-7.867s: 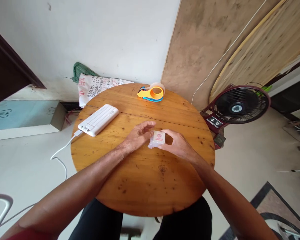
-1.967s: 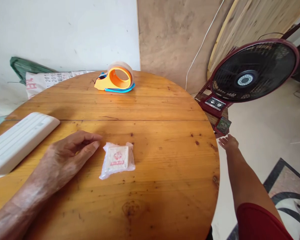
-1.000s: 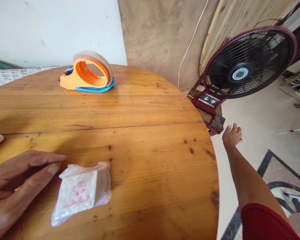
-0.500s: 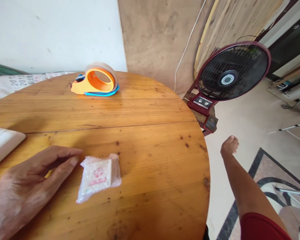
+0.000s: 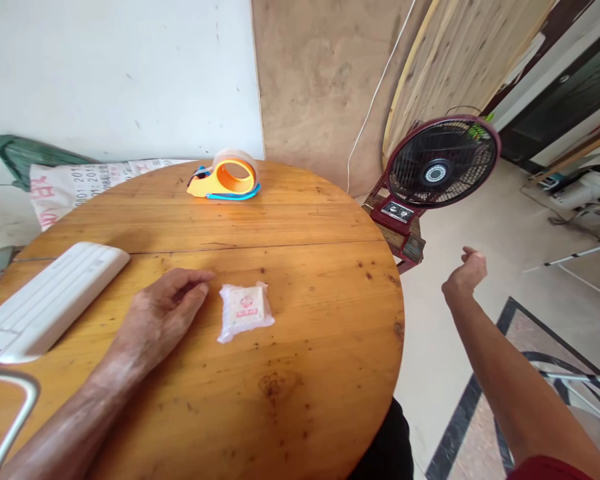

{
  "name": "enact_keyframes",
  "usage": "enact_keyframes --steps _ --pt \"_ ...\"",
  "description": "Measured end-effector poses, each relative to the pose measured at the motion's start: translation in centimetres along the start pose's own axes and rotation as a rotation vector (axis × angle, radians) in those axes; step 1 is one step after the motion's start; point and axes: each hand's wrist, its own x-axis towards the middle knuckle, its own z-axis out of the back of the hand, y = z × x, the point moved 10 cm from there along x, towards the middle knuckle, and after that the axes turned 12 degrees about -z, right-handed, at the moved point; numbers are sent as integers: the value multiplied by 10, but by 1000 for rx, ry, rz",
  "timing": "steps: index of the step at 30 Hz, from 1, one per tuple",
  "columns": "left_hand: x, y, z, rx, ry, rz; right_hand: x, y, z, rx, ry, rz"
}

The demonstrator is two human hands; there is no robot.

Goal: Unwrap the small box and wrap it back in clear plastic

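Observation:
A small white packet in clear plastic point(image 5: 245, 308), with a red mark on top, lies on the round wooden table point(image 5: 300, 373). My left hand point(image 5: 165, 308) rests flat on the table just left of the packet. Its fingers are loosely stretched, their tips a short gap from the wrapper, and it holds nothing. My right hand point(image 5: 467, 270) is held out over the floor to the right of the table, towards the fan. Its fingers are curled in and I see nothing in them.
An orange and blue tape dispenser point(image 5: 225, 180) stands at the table's far edge. A white power bank point(image 5: 50, 300) lies at the left. A dark red floor fan point(image 5: 440, 173) stands on the right, a printed sack point(image 5: 75, 183) behind the table, and a metal tube point(image 5: 10, 400) at the lower left.
The view has pulled back, so more of the table and the power bank show. My right hand has risen a little and curled. My left hand stays beside the packet.

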Motion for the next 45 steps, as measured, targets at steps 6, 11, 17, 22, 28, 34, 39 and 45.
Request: enact_keyframes --steps 6,11,17,22,28,34,39,45 --pt "1 -7 -1 -41 -4 -39 -75 67 -10 177 107 182" --pt "2 -1 -1 -109 -43 -76 -159 122 -25 428 390 269" --pt "3 -2 -6 -248 -65 -129 -269 151 -90 478 733 196" --pt "5 0 -9 -325 -93 -143 -361 136 -157 375 1027 150" --pt "3 -9 -7 -312 -78 -174 -410 71 -199 214 1229 -36" --pt "-2 -15 -15 -348 -8 -160 -427 40 -208 -44 1541 -98" --pt "-5 -22 -23 -257 85 -202 -437 58 -199 -136 1744 85" --pt "-9 -31 -27 -132 161 -249 -442 69 -191 -159 1811 248"
